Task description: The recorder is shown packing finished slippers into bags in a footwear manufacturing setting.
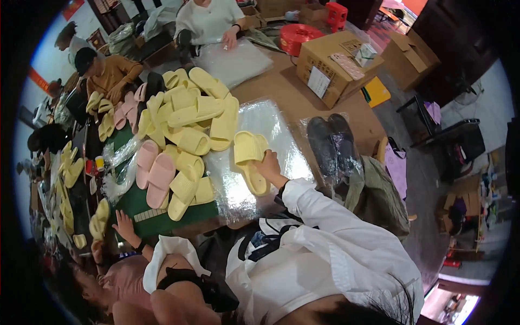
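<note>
The right hand (269, 162) has its grip closed on a yellow slipper (250, 162), fingers wrapped over the strap edge, the sole resting on the clear plastic sheet (271, 122) that covers the table (292, 92). Holding near the strap seems wise: the foam looks soft and would bend if pinched at the toe. The left hand is out of view. Left of the slipper sits the heap of yellow slippers (189, 116), with pink slippers (154, 170) just beyond; right of it lie dark shoes (331, 143) in a bag.
</note>
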### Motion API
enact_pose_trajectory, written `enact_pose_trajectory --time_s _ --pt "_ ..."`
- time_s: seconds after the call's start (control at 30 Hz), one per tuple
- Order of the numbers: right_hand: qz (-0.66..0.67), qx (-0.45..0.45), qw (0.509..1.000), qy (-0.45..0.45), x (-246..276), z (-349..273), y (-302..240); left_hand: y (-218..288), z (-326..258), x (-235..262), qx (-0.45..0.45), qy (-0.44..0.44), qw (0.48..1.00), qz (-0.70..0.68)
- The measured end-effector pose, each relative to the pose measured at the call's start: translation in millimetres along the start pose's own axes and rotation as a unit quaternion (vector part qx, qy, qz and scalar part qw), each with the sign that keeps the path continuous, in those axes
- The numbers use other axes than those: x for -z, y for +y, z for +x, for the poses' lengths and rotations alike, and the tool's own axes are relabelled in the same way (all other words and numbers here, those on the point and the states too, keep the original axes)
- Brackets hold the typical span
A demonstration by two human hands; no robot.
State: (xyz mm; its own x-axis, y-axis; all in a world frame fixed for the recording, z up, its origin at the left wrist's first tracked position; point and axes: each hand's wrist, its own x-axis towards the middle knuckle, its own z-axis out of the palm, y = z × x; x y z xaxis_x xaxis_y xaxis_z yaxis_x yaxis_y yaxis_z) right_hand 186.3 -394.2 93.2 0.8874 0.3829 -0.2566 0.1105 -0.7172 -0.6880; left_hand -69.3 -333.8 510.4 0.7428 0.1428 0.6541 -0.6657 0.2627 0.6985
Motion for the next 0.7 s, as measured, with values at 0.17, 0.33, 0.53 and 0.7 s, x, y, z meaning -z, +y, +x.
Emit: enact_pose_trajectory --time_s 0.17,0.33,0.53,0.7 --pt "0.09 -0.055 0.993 0.055 -9 15 15 -8 2 -11 -0.05 0.054 0.996 0.049" --pt "0.159 -0.064 0.981 0.092 28 7 28 -10 2 -5 -0.117 0.068 0.99 0.028" --pt "0.073 -0.053 0.965 0.248 55 30 69 -2 1 2 -0.061 0.096 0.993 0.025" --pt "0.058 -0.092 0.959 0.262 42 42 68 6 -4 8 -0.055 0.109 0.992 0.036"
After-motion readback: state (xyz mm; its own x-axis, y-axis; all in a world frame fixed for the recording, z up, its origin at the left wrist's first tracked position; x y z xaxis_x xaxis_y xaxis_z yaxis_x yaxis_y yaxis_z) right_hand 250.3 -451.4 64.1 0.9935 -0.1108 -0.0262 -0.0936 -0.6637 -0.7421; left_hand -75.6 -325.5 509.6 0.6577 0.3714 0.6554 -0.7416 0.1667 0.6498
